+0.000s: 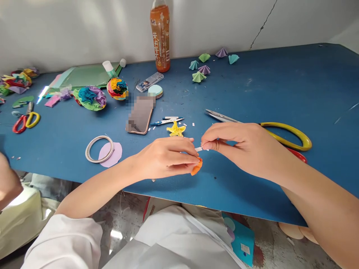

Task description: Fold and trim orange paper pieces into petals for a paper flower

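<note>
My left hand [168, 157] is closed on a small orange folded paper piece [196, 167], mostly hidden behind the fingers. A short white strip of tape [199, 149] stretches between the two hands, its right end pinched by the thumb and forefinger of my right hand [235, 147]. Just behind my left hand lies a yellow star-shaped folded paper [176, 129]. Large scissors with yellow and red handles [291, 133] lie partly under my right hand and forearm. To the left, a roll of double-sided tape [88, 151] overlaps a lilac paper circle [117, 154].
A phone [141, 114], pens [165, 122] and paper circles [155, 90] lie mid-table. Behind them stands an orange drink bottle [160, 41]. Folded paper pieces [204, 70] sit at the back. Colourful paper balls [90, 98] and smaller scissors [27, 118] are left, near another person's arm [8, 181].
</note>
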Available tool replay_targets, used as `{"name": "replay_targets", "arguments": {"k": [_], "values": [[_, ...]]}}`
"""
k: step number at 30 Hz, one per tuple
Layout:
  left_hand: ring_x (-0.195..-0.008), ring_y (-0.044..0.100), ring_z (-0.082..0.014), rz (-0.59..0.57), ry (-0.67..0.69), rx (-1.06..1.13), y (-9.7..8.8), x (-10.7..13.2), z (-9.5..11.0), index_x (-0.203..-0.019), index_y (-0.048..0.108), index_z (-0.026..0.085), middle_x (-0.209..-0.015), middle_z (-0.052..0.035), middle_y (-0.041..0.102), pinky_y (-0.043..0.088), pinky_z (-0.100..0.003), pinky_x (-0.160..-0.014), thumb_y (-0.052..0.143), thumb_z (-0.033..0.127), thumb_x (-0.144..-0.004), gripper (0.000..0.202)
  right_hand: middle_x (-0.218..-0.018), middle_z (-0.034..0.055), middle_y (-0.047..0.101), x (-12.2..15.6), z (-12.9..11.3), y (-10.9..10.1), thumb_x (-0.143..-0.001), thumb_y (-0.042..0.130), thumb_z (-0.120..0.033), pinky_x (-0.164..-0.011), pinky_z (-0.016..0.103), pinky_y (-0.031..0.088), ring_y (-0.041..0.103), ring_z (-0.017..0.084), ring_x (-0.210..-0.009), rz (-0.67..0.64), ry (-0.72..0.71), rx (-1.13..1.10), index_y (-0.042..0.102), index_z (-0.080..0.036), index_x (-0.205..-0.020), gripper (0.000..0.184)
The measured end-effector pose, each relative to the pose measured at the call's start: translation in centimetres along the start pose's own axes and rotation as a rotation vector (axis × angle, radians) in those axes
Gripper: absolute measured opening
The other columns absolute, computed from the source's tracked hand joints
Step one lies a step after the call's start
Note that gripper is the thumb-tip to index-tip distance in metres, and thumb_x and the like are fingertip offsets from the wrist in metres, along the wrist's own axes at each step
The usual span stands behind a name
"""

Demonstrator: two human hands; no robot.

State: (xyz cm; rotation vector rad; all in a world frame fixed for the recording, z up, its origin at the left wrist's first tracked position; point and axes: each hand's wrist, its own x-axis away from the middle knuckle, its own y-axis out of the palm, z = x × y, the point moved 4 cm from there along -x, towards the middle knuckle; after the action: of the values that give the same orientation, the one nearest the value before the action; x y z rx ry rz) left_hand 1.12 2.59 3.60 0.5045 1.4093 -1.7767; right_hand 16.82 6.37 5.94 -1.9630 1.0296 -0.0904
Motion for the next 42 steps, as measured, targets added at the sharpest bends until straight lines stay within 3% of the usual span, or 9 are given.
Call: {"name": "replay_targets", "arguments": {"k": [9, 14, 16, 19, 22, 28, 33, 37, 42], "values": [[-0.074, 0.068, -0.0111, 0.016, -0.045, 0.046, -0.3, -0.2, 0.2, -0.082, 0.063, 0.016, -0.077, -0.0054, 0.073, 0.058, -0.032, -0.089, 0.062, 0.011, -0.083, 0.005, -0.074, -0.0022, 0.067, 0.4, -0.3, -0.2, -0.086, 0.049, -0.017, -0.058, 0.025, 0.047, 0.061, 0.011, -0.065, 0.070, -0.088, 0.086, 0.060, -0.022, -0.073, 0.018], [-0.075, 0.069, -0.0105, 0.040, -0.080, 0.065, -0.4, -0.3, 0.1, -0.082, 0.066, 0.019, -0.077, -0.0035, 0.074, 0.059, -0.029, -0.087, 0.063, 0.015, -0.083, 0.005, -0.074, -0.0017, 0.066, 0.9, -0.8, -2.8, -0.090, 0.052, -0.022, -0.055, 0.024, 0.044, 0.056, 0.009, -0.061, 0.368, 0.043, 0.282, 0.058, -0.022, -0.076, 0.015], [-0.074, 0.069, -0.0107, 0.095, -0.107, 0.096, -0.6, -0.3, 0.0, -0.080, 0.068, 0.020, -0.077, -0.0025, 0.074, 0.060, -0.028, -0.083, 0.066, 0.015, -0.081, 0.006, -0.075, -0.0022, 0.067, 1.2, -1.3, -3.0, -0.089, 0.056, -0.026, -0.053, 0.023, 0.044, 0.059, 0.009, -0.064, 0.442, 0.013, 0.305, 0.058, -0.023, -0.077, 0.013], [-0.072, 0.069, -0.0115, 0.193, -0.160, 0.161, -0.8, -0.3, -0.4, -0.077, 0.070, 0.021, -0.076, -0.0019, 0.074, 0.061, -0.028, -0.079, 0.070, 0.016, -0.077, 0.005, -0.078, -0.0036, 0.068, 1.5, -2.3, -2.1, -0.086, 0.061, -0.023, -0.050, 0.022, 0.044, 0.058, 0.007, -0.060, 0.421, -0.208, 0.346, 0.057, -0.025, -0.084, 0.005], [-0.071, 0.068, -0.0115, 0.249, -0.209, 0.237, -0.8, -0.3, -0.6, -0.076, 0.071, 0.018, -0.076, -0.0034, 0.074, 0.060, -0.028, -0.080, 0.073, 0.015, -0.074, 0.004, -0.079, -0.0031, 0.070, 2.0, -2.9, -1.2, -0.081, 0.067, -0.017, -0.055, 0.019, 0.048, 0.060, 0.007, -0.063, 0.418, -0.412, 0.384, 0.057, -0.025, -0.093, 0.018], [-0.069, 0.068, -0.0104, 0.271, -0.238, 0.301, -0.8, -0.4, -0.5, -0.074, 0.071, 0.020, -0.075, -0.0017, 0.074, 0.060, -0.028, -0.081, 0.075, 0.017, -0.073, 0.005, -0.071, -0.0041, 0.069, 2.6, -3.5, -1.0, -0.077, 0.063, -0.008, -0.054, 0.017, 0.050, 0.061, 0.008, -0.057, 0.316, -0.629, 0.442, 0.064, -0.026, -0.085, 0.019], [-0.074, 0.070, -0.0123, 0.193, -0.187, 0.298, -1.0, -0.6, -0.1, -0.073, 0.071, 0.021, -0.077, -0.0020, 0.074, 0.061, -0.028, -0.082, 0.074, 0.018, -0.074, 0.004, -0.082, -0.0049, 0.073, 3.1, -3.7, -1.0, -0.084, 0.056, -0.014, -0.064, 0.020, 0.054, 0.067, 0.011, -0.070, 0.178, -0.659, 0.509, 0.069, -0.032, -0.086, 0.023], [-0.074, 0.071, -0.0129, 0.170, -0.117, 0.324, -1.3, -0.9, 0.4, -0.072, 0.068, 0.019, -0.075, -0.0031, 0.074, 0.061, -0.028, -0.084, 0.073, 0.015, -0.075, 0.007, -0.080, -0.0017, 0.073, 3.4, -3.9, -1.1, -0.084, 0.056, -0.013, -0.061, 0.022, 0.055, 0.067, 0.013, -0.068, 0.215, -0.727, 0.580, 0.067, -0.028, -0.085, 0.019], [-0.073, 0.071, -0.0135, 0.166, -0.061, 0.366, -1.3, -1.1, 0.7, -0.071, 0.066, 0.016, -0.072, -0.0046, 0.074, 0.062, -0.027, -0.079, 0.073, 0.014, -0.074, 0.008, -0.071, 0.0018, 0.069, 3.0, -3.7, -0.8, -0.081, 0.058, -0.006, -0.057, 0.021, 0.054, 0.062, 0.011, -0.060, 0.336, -0.743, 0.488, 0.060, -0.020, -0.089, 0.016]]}}
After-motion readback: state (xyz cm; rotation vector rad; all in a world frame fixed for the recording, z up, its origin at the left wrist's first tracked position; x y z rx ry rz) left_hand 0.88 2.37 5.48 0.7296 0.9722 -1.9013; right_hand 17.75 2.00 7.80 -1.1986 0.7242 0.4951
